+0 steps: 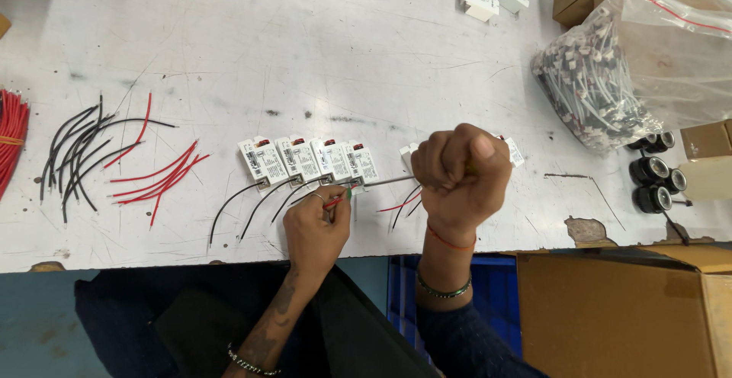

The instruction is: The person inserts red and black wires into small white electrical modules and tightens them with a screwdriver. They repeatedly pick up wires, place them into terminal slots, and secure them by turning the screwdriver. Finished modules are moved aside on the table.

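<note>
Your right hand (461, 171) is fisted around a screwdriver (389, 181) whose tip meets the rightmost white module (361, 164) in the row, while your left hand (319, 225), just below that module, pinches a red wire (333, 202).

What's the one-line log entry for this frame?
left hand: pinching red wire | right hand: fisted on screwdriver | white modules: rowed on table
</note>
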Demonstrator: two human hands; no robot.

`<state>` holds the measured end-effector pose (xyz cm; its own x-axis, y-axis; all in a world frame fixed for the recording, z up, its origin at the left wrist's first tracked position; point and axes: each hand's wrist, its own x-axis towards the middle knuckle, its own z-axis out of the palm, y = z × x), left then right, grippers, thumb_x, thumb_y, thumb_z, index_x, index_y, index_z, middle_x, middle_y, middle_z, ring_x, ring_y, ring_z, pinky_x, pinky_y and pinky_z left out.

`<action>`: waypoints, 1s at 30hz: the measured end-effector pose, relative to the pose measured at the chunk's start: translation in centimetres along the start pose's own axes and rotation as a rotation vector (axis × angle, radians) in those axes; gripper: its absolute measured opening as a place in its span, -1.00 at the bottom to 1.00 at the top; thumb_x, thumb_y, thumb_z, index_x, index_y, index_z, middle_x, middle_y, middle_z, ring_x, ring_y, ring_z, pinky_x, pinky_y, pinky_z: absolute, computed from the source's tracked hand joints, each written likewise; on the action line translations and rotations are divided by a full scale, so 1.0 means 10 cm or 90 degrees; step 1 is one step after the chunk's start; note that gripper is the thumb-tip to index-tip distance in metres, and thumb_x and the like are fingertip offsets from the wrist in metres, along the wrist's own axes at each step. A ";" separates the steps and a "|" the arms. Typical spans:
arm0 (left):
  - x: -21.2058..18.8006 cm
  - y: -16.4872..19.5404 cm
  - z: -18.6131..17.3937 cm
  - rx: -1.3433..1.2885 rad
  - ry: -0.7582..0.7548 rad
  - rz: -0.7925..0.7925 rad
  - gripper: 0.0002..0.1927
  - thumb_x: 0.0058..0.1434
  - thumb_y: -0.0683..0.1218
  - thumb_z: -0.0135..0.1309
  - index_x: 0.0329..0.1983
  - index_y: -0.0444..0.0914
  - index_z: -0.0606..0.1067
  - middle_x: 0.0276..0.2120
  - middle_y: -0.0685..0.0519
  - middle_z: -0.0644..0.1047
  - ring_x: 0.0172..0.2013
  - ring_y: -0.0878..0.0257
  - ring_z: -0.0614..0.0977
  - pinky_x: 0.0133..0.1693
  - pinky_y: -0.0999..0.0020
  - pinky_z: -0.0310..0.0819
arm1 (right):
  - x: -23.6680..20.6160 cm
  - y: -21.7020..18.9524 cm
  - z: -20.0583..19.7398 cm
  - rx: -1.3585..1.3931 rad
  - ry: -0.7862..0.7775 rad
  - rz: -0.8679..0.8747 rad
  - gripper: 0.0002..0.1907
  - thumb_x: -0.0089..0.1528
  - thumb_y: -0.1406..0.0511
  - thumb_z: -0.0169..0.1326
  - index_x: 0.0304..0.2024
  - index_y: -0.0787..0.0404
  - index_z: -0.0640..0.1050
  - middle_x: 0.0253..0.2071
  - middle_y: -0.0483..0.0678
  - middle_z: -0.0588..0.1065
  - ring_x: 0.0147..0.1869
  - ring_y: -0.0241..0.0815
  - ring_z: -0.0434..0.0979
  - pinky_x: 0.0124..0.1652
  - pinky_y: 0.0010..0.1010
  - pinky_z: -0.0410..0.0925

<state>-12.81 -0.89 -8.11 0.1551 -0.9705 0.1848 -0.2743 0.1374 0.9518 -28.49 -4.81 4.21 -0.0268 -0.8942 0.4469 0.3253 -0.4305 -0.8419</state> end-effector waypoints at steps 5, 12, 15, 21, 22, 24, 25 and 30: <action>0.01 0.03 -0.01 -0.009 -0.015 -0.045 -0.92 0.17 -0.20 0.23 -0.38 -0.33 0.59 -0.75 0.04 0.42 -0.75 0.32 0.42 -0.62 0.35 0.24 | 0.06 0.06 0.05 -0.003 -0.020 -0.005 -0.49 0.44 0.14 -0.18 -0.59 0.16 0.15 -0.71 -0.15 0.07 -0.71 -0.41 -0.13 -0.67 -0.52 -0.15; 0.01 0.03 -0.01 -0.007 -0.029 -0.070 -0.92 0.16 -0.19 0.23 -0.36 -0.33 0.61 -0.77 0.08 0.37 -0.75 0.38 0.35 -0.63 0.38 0.19 | 0.07 0.10 0.03 -0.010 -0.032 -0.004 -0.47 0.46 0.13 -0.18 -0.58 0.17 0.14 -0.71 -0.14 0.08 -0.70 -0.41 -0.12 -0.66 -0.52 -0.15; 0.01 0.03 -0.02 -0.008 -0.023 -0.063 -0.92 0.16 -0.19 0.23 -0.35 -0.34 0.61 -0.76 0.09 0.38 -0.74 0.39 0.36 -0.63 0.39 0.21 | 0.06 0.12 0.04 -0.016 -0.033 -0.001 -0.46 0.47 0.12 -0.18 -0.59 0.16 0.14 -0.71 -0.15 0.07 -0.71 -0.41 -0.12 -0.67 -0.52 -0.16; 0.01 0.03 0.01 0.028 -0.004 -0.033 -0.90 0.18 -0.18 0.24 -0.37 -0.34 0.62 -0.74 0.04 0.39 -0.75 0.32 0.36 -0.62 0.36 0.20 | 0.05 0.13 0.05 -0.016 -0.038 0.010 -0.46 0.47 0.12 -0.18 -0.59 0.16 0.14 -0.71 -0.15 0.06 -0.71 -0.41 -0.11 -0.66 -0.52 -0.16; 0.01 0.03 0.01 0.025 -0.010 -0.040 -0.91 0.18 -0.18 0.24 -0.36 -0.34 0.62 -0.74 0.03 0.40 -0.75 0.30 0.36 -0.63 0.35 0.20 | 0.04 0.13 0.05 -0.020 -0.039 0.009 -0.45 0.47 0.11 -0.18 -0.60 0.16 0.14 -0.71 -0.15 0.06 -0.71 -0.41 -0.11 -0.66 -0.52 -0.16; 0.01 0.03 0.03 0.027 -0.006 -0.033 -0.92 0.18 -0.19 0.23 -0.35 -0.34 0.62 -0.73 0.03 0.41 -0.75 0.28 0.37 -0.63 0.34 0.21 | 0.04 0.14 0.05 -0.027 -0.043 0.009 -0.45 0.46 0.11 -0.18 -0.60 0.16 0.14 -0.72 -0.15 0.06 -0.71 -0.41 -0.11 -0.67 -0.52 -0.16; 0.01 0.02 0.03 0.032 0.004 -0.017 -0.93 0.17 -0.20 0.22 -0.34 -0.34 0.62 -0.71 0.03 0.42 -0.74 0.28 0.37 -0.62 0.34 0.21 | 0.04 0.14 0.05 -0.027 -0.044 0.008 -0.45 0.46 0.11 -0.18 -0.60 0.16 0.14 -0.72 -0.15 0.06 -0.71 -0.41 -0.12 -0.66 -0.52 -0.16; 0.03 -0.01 0.08 0.056 0.014 0.001 -0.95 0.17 -0.22 0.24 -0.35 -0.33 0.62 -0.71 -0.02 0.41 -0.74 0.23 0.37 -0.61 0.30 0.22 | 0.06 0.16 0.03 -0.012 -0.045 0.024 -0.45 0.46 0.10 -0.18 -0.59 0.17 0.14 -0.75 -0.14 0.07 -0.70 -0.41 -0.12 -0.65 -0.51 -0.16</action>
<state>-13.51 -1.33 -8.36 0.1757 -0.9655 0.1920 -0.3568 0.1193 0.9265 -27.69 -5.97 3.23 0.0515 -0.8991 0.4347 0.3069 -0.4000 -0.8636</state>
